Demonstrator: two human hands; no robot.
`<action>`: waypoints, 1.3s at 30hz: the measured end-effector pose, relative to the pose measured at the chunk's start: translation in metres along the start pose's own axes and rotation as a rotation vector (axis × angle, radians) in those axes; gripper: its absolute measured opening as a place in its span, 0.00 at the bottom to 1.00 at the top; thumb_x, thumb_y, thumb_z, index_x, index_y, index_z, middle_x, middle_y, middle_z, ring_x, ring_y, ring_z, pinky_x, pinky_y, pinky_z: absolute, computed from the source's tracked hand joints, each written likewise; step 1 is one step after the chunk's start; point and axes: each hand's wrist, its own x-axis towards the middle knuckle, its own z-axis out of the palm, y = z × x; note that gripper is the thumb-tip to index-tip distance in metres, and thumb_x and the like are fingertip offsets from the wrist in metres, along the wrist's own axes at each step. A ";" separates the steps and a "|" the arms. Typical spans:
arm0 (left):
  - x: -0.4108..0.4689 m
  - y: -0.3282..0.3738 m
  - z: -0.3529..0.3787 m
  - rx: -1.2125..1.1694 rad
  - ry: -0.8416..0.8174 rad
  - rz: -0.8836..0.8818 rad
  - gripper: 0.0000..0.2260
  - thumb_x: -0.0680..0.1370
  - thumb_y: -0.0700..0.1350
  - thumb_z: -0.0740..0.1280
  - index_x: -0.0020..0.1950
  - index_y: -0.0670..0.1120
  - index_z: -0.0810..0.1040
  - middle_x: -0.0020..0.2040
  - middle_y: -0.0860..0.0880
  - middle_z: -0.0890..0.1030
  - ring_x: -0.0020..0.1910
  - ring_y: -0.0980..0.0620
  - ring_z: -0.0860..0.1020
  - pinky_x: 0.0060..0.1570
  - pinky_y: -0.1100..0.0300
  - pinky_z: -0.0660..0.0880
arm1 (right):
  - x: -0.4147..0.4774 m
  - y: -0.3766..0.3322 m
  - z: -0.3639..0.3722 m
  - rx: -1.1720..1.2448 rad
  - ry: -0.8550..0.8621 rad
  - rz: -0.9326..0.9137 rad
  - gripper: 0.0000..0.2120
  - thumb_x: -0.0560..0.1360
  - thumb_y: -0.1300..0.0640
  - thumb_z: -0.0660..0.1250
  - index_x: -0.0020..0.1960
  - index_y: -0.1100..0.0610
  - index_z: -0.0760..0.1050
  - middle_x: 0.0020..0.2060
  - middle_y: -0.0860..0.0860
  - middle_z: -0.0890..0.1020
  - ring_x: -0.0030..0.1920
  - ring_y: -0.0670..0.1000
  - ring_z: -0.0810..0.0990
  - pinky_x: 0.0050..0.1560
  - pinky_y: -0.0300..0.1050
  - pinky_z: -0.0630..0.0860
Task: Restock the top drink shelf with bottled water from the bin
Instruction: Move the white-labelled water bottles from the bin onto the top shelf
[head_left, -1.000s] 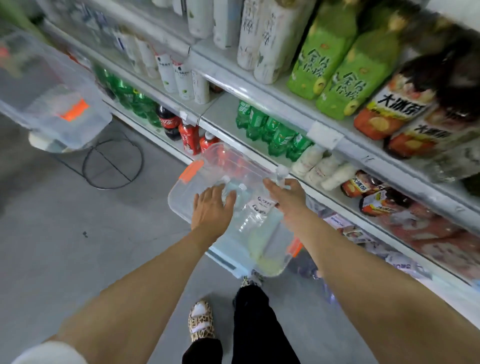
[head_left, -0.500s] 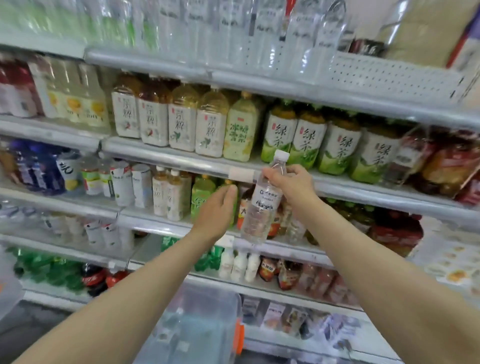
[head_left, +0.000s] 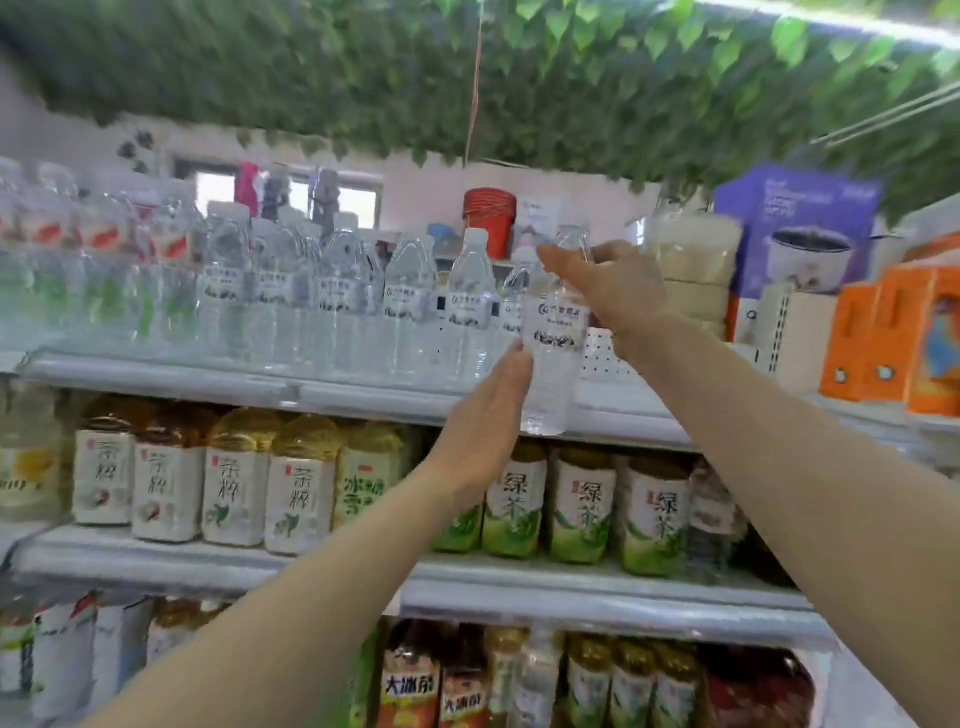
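My right hand (head_left: 610, 288) grips a clear water bottle (head_left: 551, 358) round its neck and shoulder, holding it upright just in front of the top shelf (head_left: 260, 382). The bottle's base hangs level with the shelf's front lip, at the right end of a row of several water bottles (head_left: 470, 306). My left hand (head_left: 485, 415) is raised beside it with straight fingers, the fingertips touching the bottle's left side. The bin is out of view.
A white perforated divider (head_left: 602, 356) closes the water row on the right. Beyond it stand orange boxes (head_left: 893, 332) and a purple carton (head_left: 795, 228). Tea bottles (head_left: 234, 478) fill the shelf below. Green leaf decoration (head_left: 519, 78) hangs overhead.
My right hand has lifted the bottle from the bin up past the lower shelves to the top shelf. My left hand rose with it. The view tilted upward and the bin dropped out of sight.
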 end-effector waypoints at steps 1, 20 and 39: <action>0.015 0.001 0.002 0.018 0.012 0.005 0.31 0.77 0.74 0.47 0.78 0.66 0.57 0.77 0.64 0.62 0.75 0.60 0.61 0.73 0.58 0.55 | 0.012 -0.001 0.000 -0.009 0.006 -0.013 0.22 0.63 0.37 0.81 0.44 0.50 0.76 0.37 0.44 0.84 0.33 0.41 0.82 0.21 0.31 0.70; 0.116 -0.066 0.016 0.183 0.109 -0.025 0.34 0.77 0.72 0.47 0.81 0.60 0.47 0.80 0.61 0.51 0.79 0.59 0.51 0.70 0.60 0.47 | 0.125 0.077 0.052 0.004 -0.118 -0.101 0.22 0.66 0.36 0.79 0.46 0.51 0.78 0.46 0.55 0.84 0.48 0.57 0.85 0.53 0.60 0.82; 0.112 -0.071 0.025 0.251 0.125 -0.058 0.35 0.78 0.70 0.45 0.82 0.56 0.45 0.82 0.57 0.47 0.80 0.58 0.45 0.78 0.53 0.44 | 0.127 0.081 0.063 -0.107 -0.147 0.017 0.31 0.63 0.30 0.78 0.46 0.58 0.78 0.47 0.58 0.86 0.50 0.58 0.86 0.54 0.59 0.83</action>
